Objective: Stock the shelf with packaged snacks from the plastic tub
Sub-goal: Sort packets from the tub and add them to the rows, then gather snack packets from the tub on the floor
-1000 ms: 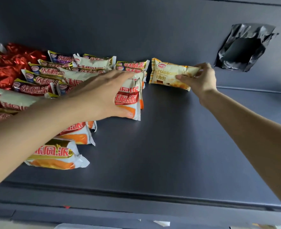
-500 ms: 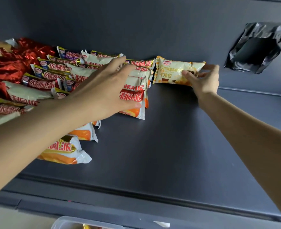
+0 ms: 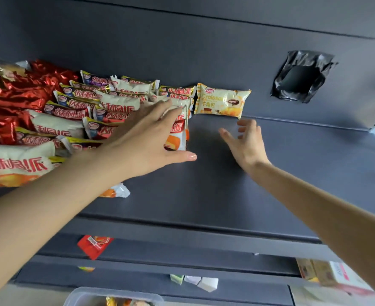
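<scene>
A yellow croissant packet (image 3: 221,100) leans against the back wall of the dark grey shelf (image 3: 215,195). My right hand (image 3: 246,142) hovers just in front of and below it, fingers spread, holding nothing. My left hand (image 3: 146,140) lies flat with straight fingers on the right end of a pile of white and red pie packets (image 3: 78,115). Red foil packets (image 3: 16,96) fill the far left. The clear plastic tub (image 3: 113,295) shows at the bottom edge with a few packets inside.
A crumpled black foil patch (image 3: 301,78) is stuck on the back wall at right. Lower shelves hold a red sachet (image 3: 95,245), small white and green packets (image 3: 195,281) and boxes (image 3: 323,272) at right. The shelf's right half is bare.
My right hand has let go of the croissant packet and pulled back toward me. The packet now stands against the back wall. My left hand stays on the pile.
</scene>
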